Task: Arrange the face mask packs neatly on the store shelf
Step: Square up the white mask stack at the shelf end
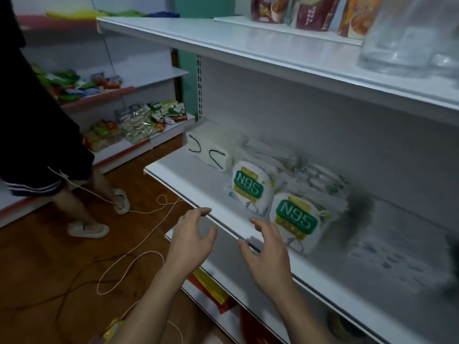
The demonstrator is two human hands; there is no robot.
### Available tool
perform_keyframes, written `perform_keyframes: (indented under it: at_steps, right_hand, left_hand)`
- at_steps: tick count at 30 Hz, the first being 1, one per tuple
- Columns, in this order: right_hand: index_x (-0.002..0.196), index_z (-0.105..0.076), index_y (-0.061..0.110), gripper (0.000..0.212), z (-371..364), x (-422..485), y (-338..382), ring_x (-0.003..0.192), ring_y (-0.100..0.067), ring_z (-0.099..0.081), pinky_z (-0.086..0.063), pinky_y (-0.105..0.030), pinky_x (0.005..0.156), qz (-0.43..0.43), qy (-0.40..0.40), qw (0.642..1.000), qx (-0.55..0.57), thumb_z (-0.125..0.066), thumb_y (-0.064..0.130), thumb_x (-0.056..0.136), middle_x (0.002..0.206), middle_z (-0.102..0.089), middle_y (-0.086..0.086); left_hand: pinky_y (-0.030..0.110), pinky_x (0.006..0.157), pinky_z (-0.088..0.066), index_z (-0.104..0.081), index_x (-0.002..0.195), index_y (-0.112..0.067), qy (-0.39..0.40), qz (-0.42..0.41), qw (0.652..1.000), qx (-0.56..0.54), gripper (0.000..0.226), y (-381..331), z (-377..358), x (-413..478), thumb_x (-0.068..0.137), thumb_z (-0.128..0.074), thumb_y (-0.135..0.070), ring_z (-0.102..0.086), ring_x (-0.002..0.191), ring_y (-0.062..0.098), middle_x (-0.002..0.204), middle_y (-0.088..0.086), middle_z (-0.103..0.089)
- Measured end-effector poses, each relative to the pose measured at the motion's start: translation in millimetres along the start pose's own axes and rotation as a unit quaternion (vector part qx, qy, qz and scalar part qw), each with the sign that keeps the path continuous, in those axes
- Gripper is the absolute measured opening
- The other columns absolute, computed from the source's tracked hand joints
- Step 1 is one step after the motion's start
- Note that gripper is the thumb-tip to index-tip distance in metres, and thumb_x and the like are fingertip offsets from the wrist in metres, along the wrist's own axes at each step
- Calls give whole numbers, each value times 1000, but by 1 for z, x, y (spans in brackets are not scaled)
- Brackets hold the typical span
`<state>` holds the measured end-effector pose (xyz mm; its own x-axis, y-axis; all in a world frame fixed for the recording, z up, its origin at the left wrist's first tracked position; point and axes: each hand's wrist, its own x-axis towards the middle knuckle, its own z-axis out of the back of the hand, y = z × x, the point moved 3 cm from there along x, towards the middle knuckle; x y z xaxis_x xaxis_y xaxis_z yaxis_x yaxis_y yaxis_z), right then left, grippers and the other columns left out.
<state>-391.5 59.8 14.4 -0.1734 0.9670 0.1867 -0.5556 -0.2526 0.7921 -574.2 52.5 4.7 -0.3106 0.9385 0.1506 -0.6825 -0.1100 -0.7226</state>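
Face mask packs [294,219] lie messy; my left hand [193,234] and right hand [267,254] hover open, empty; next I'd grab one

Store interior. A white metal store shelf [273,45] fills the right side, with a pale grey back panel [323,120] and a slotted upright [199,88] at its left end. Behind that end stands a teal wall [188,78]. At the left runs a second shelf unit [159,78], its boards edged in red and bearing snack packets [139,122]. The floor [37,269] is reddish-brown wood, and a thin white cord [98,285] loops across it. The light is dim and even.
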Motion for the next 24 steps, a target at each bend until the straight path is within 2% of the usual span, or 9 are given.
perform_keyframes:
  at_steps: [4,6,10,16,19,21,22,24]
  right_hand:
    - [130,-50,25,44,-16,30,-2,103,23,-40,-28,6,82,-1,17,999,42,-66,24,89,124,-47,15]
    - [133,-48,27,46,-28,47,-3,106,18,-42,-30,4,85,-7,38,997,63,-65,27,90,129,-48,13]
    - [143,-38,31,59,-59,83,-1,130,0,-40,-36,-19,105,-45,78,986,138,-64,35,90,145,-43,11]
    - [153,-16,30,76,-104,126,6,143,-12,-27,-32,-35,115,-95,92,977,166,-59,41,92,158,-25,5]
    - [153,-6,30,82,-129,151,11,144,-14,-23,-30,-32,115,-106,71,982,139,-58,42,92,160,-15,4]
    - [154,-4,24,87,-146,168,15,145,-14,-23,-28,-23,114,-98,16,991,94,-56,51,90,160,-14,1]
    - [154,-2,22,89,-154,176,15,145,-13,-22,-26,-20,113,-110,-7,990,91,-55,53,89,160,-13,1]
    - [154,0,24,92,-167,190,15,145,-10,-19,-24,-24,116,-181,-33,973,139,-62,43,89,161,-10,3]
  left_hand:
    - [34,102,-47,-51,134,-27,17,-9,1000,11,46,0,-8,34,91,-65,-36,-48,125,11,133,-9,-54]
    - [35,101,-48,-51,134,-27,18,-1,1000,16,46,2,-8,51,91,-64,-37,-48,124,11,134,-9,-54]
    - [32,98,-47,-49,136,-27,1,22,1000,3,47,13,-2,87,92,-64,-35,-47,123,9,137,-8,-52]
    - [26,93,-41,-46,138,-27,-7,37,999,-31,49,41,5,137,92,-63,-33,-48,121,9,139,-6,-50]
    - [24,93,-38,-45,139,-26,-6,27,999,-46,51,62,7,179,91,-64,-33,-47,124,11,140,-3,-49]
    - [26,93,-38,-45,139,-24,-12,16,998,-61,54,74,11,210,90,-66,-32,-47,126,15,141,0,-49]
    - [27,93,-39,-44,140,-22,-11,20,997,-78,57,81,12,226,90,-68,-32,-47,127,18,142,2,-47]
    - [32,95,-43,-40,143,-19,-4,25,993,-114,65,96,15,257,88,-70,-35,-46,128,21,145,4,-44]
